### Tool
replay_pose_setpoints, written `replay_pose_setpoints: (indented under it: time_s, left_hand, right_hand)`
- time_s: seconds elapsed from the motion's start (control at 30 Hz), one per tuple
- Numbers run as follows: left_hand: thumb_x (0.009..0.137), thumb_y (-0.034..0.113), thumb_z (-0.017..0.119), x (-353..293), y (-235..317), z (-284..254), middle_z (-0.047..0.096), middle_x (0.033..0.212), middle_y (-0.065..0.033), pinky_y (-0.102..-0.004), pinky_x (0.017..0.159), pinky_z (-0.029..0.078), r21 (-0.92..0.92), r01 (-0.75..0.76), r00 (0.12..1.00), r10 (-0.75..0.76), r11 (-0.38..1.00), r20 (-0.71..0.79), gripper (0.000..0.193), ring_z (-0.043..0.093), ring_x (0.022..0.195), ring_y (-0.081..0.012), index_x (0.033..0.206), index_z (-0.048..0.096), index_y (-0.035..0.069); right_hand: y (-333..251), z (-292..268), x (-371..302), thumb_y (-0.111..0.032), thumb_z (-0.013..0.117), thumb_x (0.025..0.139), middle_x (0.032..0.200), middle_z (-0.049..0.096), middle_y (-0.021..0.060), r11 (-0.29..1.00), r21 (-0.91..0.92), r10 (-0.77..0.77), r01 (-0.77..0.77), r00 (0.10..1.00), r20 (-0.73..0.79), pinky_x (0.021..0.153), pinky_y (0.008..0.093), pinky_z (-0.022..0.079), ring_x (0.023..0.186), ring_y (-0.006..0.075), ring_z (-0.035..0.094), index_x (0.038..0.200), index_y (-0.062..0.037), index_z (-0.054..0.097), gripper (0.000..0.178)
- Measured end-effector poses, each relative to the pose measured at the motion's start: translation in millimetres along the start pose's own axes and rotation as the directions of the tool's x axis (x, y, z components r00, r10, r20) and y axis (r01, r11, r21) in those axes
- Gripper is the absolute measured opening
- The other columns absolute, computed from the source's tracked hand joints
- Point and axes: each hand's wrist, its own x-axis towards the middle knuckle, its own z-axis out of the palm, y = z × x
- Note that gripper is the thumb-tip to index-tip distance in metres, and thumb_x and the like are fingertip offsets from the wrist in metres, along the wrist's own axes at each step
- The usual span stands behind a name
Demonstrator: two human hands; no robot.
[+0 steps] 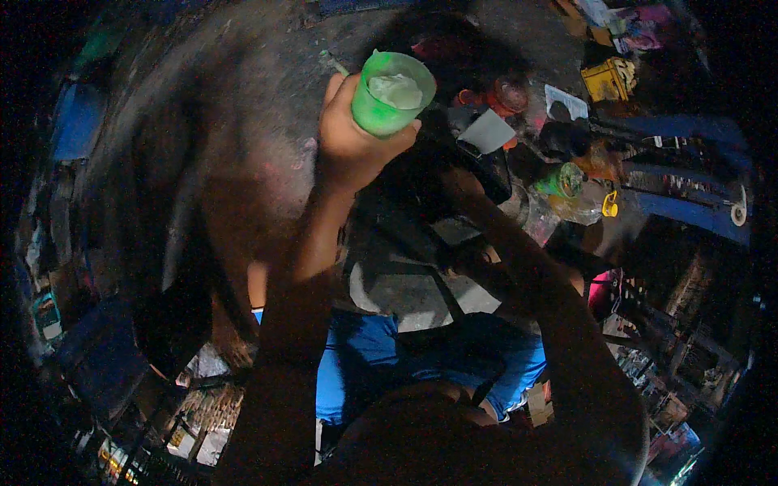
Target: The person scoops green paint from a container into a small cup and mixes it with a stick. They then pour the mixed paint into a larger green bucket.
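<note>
My left hand is closed around a green translucent plastic cup, raised in front of me. A soft white mass fills much of the cup's inside. Beside the index finger a thin pale stick pokes out; its kind does not show. My right hand reaches forward into deep shadow, close to a black object. Its fingers are too dark to make out, and so is anything they may hold. A flat pale grey rectangular piece sits just beyond it.
To the right lie a clear plastic bottle with a yellow cap, a green container and a reddish round container. Farther off stands a yellow box. Blue racks line the right side. Dark ground stretches ahead.
</note>
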Motion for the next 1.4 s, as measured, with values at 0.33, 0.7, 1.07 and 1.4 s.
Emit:
replay_pose_setpoints:
  time_s: [0.33,0.7,1.07,1.4]
  left_hand:
    - [0.058,0.013,0.090,-13,-1,-1,0.059,0.105,-0.0123,-0.0392,0.090,0.049,0.101,-0.020,0.978,-0.001,0.995,0.209,0.062,0.060,0.100,-0.0305,0.114,0.063,0.003]
    - [0.061,0.005,0.087,-33,-8,25,0.060,0.120,-0.0126,-0.0389,0.099,0.047,-0.013,-0.054,0.951,0.055,0.998,0.304,0.064,0.059,0.114,-0.0294,0.120,0.061,0.006]
    - [0.057,0.005,0.085,-46,-1,46,0.059,0.123,-0.0146,-0.0440,0.101,0.047,-0.106,-0.058,0.898,0.098,0.993,0.428,0.071,0.057,0.117,-0.0385,0.122,0.058,0.009]
    - [0.055,0.015,0.086,-49,-10,58,0.059,0.113,-0.0133,-0.0484,0.103,0.043,0.106,-0.249,0.860,0.170,0.963,0.481,0.071,0.055,0.114,-0.0390,0.120,0.059,0.009]
  right_hand:
    - [-54,-136,-140,-0.009,0.059,0.087,0.114,0.058,0.0168,0.993,-0.053,-0.122,0.110,0.894,-0.432,0.064,0.0477,0.058,0.084,0.0406,0.068,0.122,-0.0125,0.060,0.036]
    - [-73,-254,-237,-0.004,0.065,0.088,0.121,0.061,0.0163,0.978,0.000,-0.178,0.207,0.842,-0.508,0.085,0.0439,0.056,0.105,0.0380,0.065,0.119,-0.0053,0.064,0.030]
    - [-52,-324,-261,-0.014,0.053,0.092,0.149,0.048,0.0145,0.925,-0.303,-0.293,0.229,0.938,-0.185,0.089,0.0445,0.055,0.108,0.0377,0.064,0.130,-0.0127,0.060,0.039]
    - [-48,-331,-215,-0.016,0.050,0.092,0.119,0.061,0.0193,0.897,-0.341,-0.265,0.281,0.960,0.093,0.088,0.0465,0.052,0.106,0.0389,0.062,0.119,-0.0070,0.065,0.032]
